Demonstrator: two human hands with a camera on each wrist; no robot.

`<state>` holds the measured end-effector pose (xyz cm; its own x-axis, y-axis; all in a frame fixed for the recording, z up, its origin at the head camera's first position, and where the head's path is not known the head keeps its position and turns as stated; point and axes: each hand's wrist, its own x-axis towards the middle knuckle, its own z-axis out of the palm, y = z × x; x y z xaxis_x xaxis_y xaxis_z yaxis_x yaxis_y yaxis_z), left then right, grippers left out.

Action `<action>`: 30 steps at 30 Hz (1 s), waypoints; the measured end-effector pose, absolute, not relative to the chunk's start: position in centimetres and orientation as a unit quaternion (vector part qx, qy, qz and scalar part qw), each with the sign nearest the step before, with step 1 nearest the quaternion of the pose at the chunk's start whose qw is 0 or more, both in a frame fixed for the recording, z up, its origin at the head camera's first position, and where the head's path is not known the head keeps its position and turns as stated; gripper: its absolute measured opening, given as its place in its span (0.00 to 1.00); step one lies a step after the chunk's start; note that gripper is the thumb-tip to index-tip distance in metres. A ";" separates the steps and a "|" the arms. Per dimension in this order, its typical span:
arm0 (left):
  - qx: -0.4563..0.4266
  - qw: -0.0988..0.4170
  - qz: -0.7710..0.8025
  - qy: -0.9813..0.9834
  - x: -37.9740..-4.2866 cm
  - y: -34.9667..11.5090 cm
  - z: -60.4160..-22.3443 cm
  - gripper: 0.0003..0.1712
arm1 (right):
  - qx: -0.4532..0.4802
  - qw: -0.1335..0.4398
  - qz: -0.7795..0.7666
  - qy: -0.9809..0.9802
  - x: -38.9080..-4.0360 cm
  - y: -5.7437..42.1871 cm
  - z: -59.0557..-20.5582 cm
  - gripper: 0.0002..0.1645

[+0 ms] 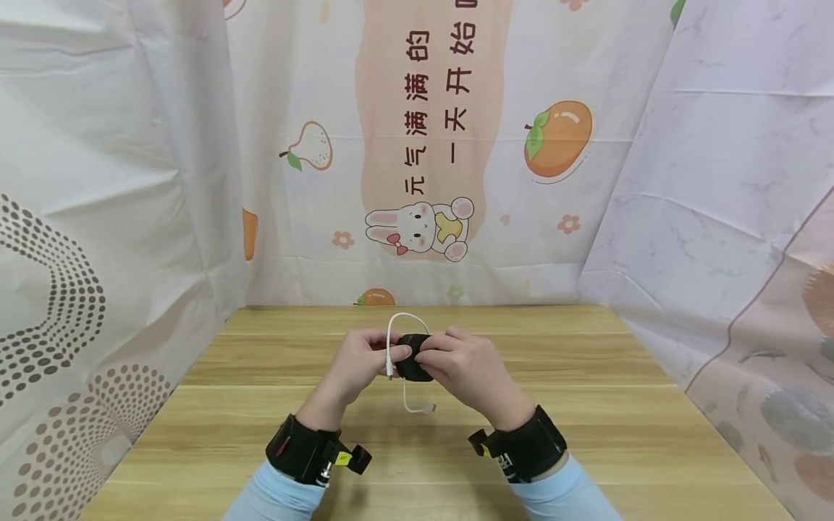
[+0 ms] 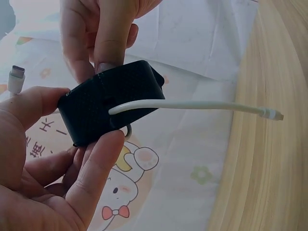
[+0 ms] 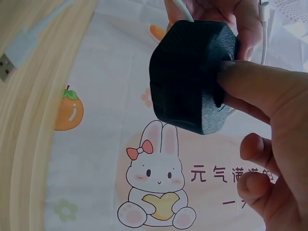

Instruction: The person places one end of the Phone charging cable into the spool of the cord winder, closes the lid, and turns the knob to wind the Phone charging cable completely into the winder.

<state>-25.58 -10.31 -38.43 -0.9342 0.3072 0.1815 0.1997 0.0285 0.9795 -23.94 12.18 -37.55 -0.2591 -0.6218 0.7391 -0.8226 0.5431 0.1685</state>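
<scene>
A small black cable winder [image 1: 410,370] is held up over the table between both hands. My left hand [image 1: 352,367] grips it, thumb on one edge and fingers on the opposite side in the left wrist view. From the other side, my right hand [image 1: 470,367] pinches its face with thumb and forefinger, the other fingers curled loosely. A white charging cable [image 2: 192,104] comes out of the winder's side. Its USB-A plug [image 3: 14,57] dangles below the winder, and the small metal-tipped plug [image 2: 17,79] hangs by the left hand. Cable inside the winder is hidden.
A wooden table [image 1: 586,434] lies under the hands. Behind it hangs a printed cloth [image 1: 300,217] with a rabbit and fruit, and further cloths [image 1: 117,145] close off both sides. Each wrist wears a black strap [image 1: 300,449] with a small camera.
</scene>
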 end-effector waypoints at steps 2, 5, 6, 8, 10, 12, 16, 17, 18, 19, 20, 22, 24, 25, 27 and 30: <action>0.177 0.038 0.674 0.716 -25.5 -10.3 -38.4 0.18 | 0.454 0.400 0.130 -0.785 -23.9 12.1 -37.7 0.09; 0.178 0.037 0.679 0.712 -25.4 -10.3 -38.2 0.18 | 0.440 0.404 0.145 -0.788 -23.9 12.1 -37.7 0.08; 0.179 0.036 0.680 0.710 -25.3 -10.3 -38.1 0.18 | 0.435 0.406 0.152 -0.789 -23.9 12.0 -37.7 0.07; 0.182 0.032 0.684 0.706 -25.2 -10.2 -38.0 0.18 | 0.425 0.409 0.168 -0.790 -23.9 11.9 -37.7 0.07; 0.187 0.026 0.687 0.701 -25.0 -10.2 -37.8 0.18 | 0.416 0.413 0.182 -0.790 -23.9 11.8 -37.7 0.06; 0.192 0.020 0.691 0.697 -24.9 -10.2 -37.7 0.18 | 0.408 0.418 0.191 -0.789 -23.8 11.7 -37.8 0.06; 0.205 0.007 0.696 0.688 -24.9 -10.0 -37.7 0.16 | 0.392 0.434 0.201 -0.786 -23.7 11.5 -37.9 0.06; 0.209 0.003 0.695 0.688 -25.0 -10.0 -37.8 0.16 | 0.388 0.436 0.204 -0.786 -23.7 11.4 -38.0 0.06; 0.213 -0.002 0.692 0.690 -25.0 -9.9 -37.9 0.15 | 0.382 0.438 0.209 -0.787 -23.7 11.4 -38.1 0.06; 0.218 -0.007 0.688 0.692 -25.1 -9.9 -37.9 0.15 | 0.376 0.437 0.217 -0.788 -23.6 11.3 -38.1 0.06; 0.223 -0.013 0.684 0.694 -25.1 -9.8 -38.0 0.15 | 0.370 0.432 0.225 -0.791 -23.6 11.2 -38.2 0.05; 0.231 -0.023 0.676 0.700 -25.1 -9.8 -38.1 0.14 | 0.354 0.413 0.250 -0.801 -23.5 11.1 -38.2 0.04; 0.234 -0.031 0.668 0.705 -25.0 -9.8 -38.1 0.14 | 0.335 0.384 0.291 -0.809 -23.5 11.0 -38.1 0.04; 0.234 -0.033 0.667 0.707 -25.0 -9.7 -38.1 0.14 | 0.324 0.368 0.315 -0.813 -23.5 11.0 -38.1 0.05; 0.232 -0.034 0.664 0.710 -24.9 -9.7 -38.1 0.14 | 0.300 0.335 0.363 -0.816 -23.4 11.0 -38.0 0.06; 0.229 -0.037 0.662 0.713 -24.9 -9.6 -38.1 0.14 | 0.268 0.294 0.431 -0.810 -23.3 11.0 -37.9 0.09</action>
